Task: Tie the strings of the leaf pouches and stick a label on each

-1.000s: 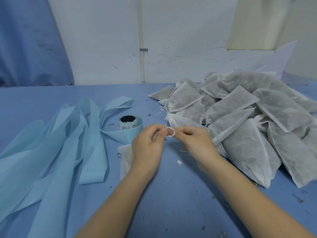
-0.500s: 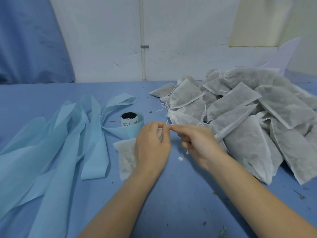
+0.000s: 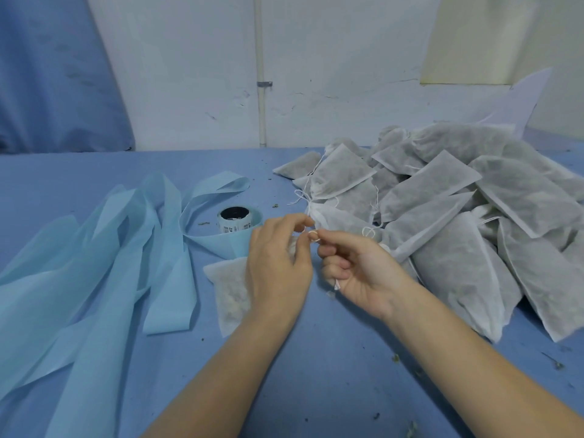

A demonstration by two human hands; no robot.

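Left hand [image 3: 278, 263] and right hand [image 3: 357, 267] are pinching the string [image 3: 313, 234] with curled fingers over the pouch [image 3: 230, 289] lying on the table [image 3: 316, 358], risking the tiny loop slipping out and the knot coming undone.

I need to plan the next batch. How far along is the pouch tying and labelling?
Done: cannot tell; no label shows on any pouch in the pile. In hand: both hands work the string of one pouch, the left hand beside the right hand. Left: this pouch's label from the roll, then probably much of the pile.
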